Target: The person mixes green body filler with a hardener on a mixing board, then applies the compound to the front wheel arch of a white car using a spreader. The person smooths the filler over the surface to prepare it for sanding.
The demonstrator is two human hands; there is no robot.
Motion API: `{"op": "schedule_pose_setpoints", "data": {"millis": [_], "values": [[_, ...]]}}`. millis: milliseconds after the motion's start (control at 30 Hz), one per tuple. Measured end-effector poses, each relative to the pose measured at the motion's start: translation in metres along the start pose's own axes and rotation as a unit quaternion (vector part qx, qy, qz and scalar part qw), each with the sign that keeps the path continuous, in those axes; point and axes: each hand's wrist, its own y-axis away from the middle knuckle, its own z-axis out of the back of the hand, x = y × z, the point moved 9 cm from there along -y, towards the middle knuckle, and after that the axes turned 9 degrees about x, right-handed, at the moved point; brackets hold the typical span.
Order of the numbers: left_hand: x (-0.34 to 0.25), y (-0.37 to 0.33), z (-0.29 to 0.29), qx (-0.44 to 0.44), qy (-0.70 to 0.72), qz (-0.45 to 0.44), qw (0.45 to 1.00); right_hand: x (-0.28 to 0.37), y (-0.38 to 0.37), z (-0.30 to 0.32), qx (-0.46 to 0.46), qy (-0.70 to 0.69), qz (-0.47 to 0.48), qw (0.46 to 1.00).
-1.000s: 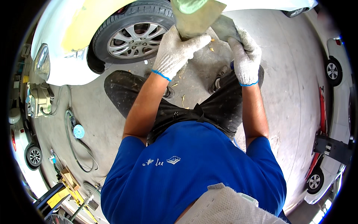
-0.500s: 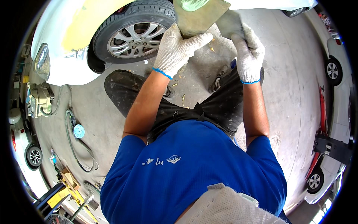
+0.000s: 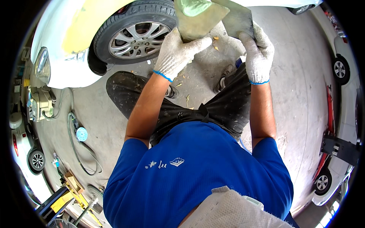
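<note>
My left hand (image 3: pixel 175 55), in a white knit glove with a blue cuff, grips a flat metal putty spreader (image 3: pixel 201 26). A lump of pale green putty (image 3: pixel 195 7) lies on its upper part, cut off by the frame's top edge. Gloved the same way, my right hand (image 3: pixel 260 56) is closed on a second, greyer putty spreader (image 3: pixel 240 19), its blade standing up from the fingers. Part of this blade passes behind the left one; whether they touch I cannot tell. Left of my hands is a white car's wheel (image 3: pixel 140 41), under a body panel with a yellowish patch (image 3: pixel 81 26).
On the concrete floor at left lie a sander with a round blue pad (image 3: pixel 81 134) and its hose (image 3: pixel 72 150), near a beige machine (image 3: pixel 40 103). My spread knees flank scattered debris. White cars (image 3: pixel 334 174) stand along the right rim, beside a red bar (image 3: pixel 330 110).
Both hands have drawn slightly apart, the right moving right and the left a little left. More of the right-hand blade now shows beside the left-hand spreader.
</note>
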Motion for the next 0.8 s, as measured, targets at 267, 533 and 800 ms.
{"op": "schedule_pose_setpoints", "data": {"millis": [267, 533, 800], "values": [[-0.003, -0.007, 0.006, -0.014, 0.005, -0.024, 1.0, -0.005, 0.005, -0.006, 0.026, 0.032, -0.018, 0.999], [-0.001, -0.001, -0.001, -0.02, -0.065, -0.064, 0.996, -0.001, 0.004, -0.006, 0.004, -0.025, -0.006, 1.0], [0.004, -0.011, 0.006, 0.01, 0.018, -0.042, 0.999, -0.004, 0.005, -0.001, -0.026, -0.044, -0.019, 0.999]]}}
